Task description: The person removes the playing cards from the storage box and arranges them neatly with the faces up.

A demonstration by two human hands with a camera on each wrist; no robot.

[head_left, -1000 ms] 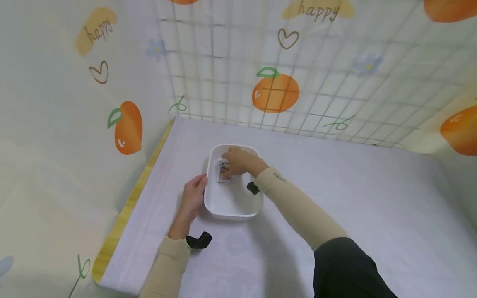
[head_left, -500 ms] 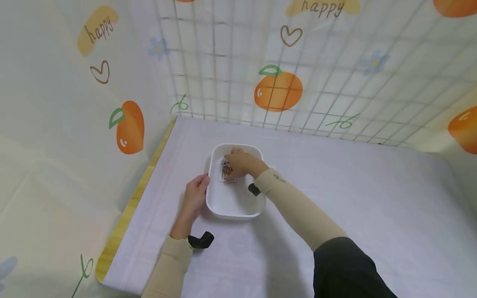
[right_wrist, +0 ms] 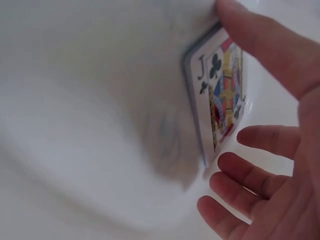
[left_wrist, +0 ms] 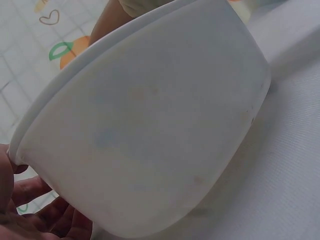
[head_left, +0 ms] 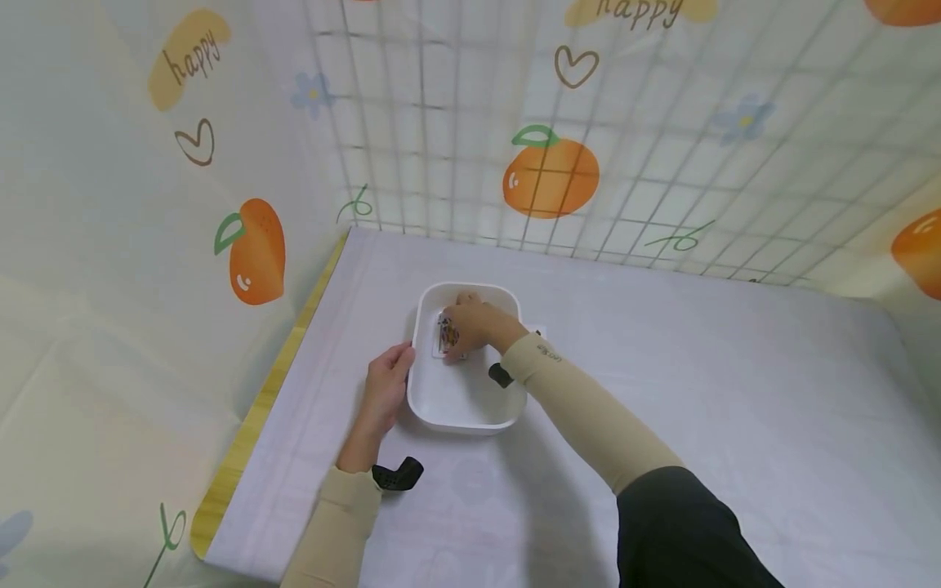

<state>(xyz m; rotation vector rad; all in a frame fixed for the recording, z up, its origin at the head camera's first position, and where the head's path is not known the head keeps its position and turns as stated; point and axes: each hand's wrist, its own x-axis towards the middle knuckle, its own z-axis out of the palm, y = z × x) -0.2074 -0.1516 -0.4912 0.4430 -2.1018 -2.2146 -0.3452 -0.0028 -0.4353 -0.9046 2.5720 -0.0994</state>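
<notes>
A white plastic basin (head_left: pixel 463 400) stands on the table. My left hand (head_left: pixel 387 380) holds its left rim, thumb at the rim and the other fingers against the outer wall (left_wrist: pixel 150 125). Inside, a stack of playing cards (right_wrist: pixel 227 95) lies face up, jack of clubs on top. My right hand (head_left: pixel 478 322) reaches into the basin over the cards. In the right wrist view its thumb (right_wrist: pixel 270 42) is at one end of the stack, and the other fingers (right_wrist: pixel 245 175) spread loosely right beside the opposite end. Part of the stack is hidden by this hand in the head view.
The table has a white cloth (head_left: pixel 662 408) with a yellow edge (head_left: pixel 275 392) along the left. A wire grid (head_left: pixel 456 147) stands at the back behind printed sheeting. A small white piece with a dark mark (head_left: pixel 539 330) shows beside the basin's right rim.
My right thumb has come down toward the near edge of the card stack. The left hand stays on the rim, and the head view has shifted slightly.
</notes>
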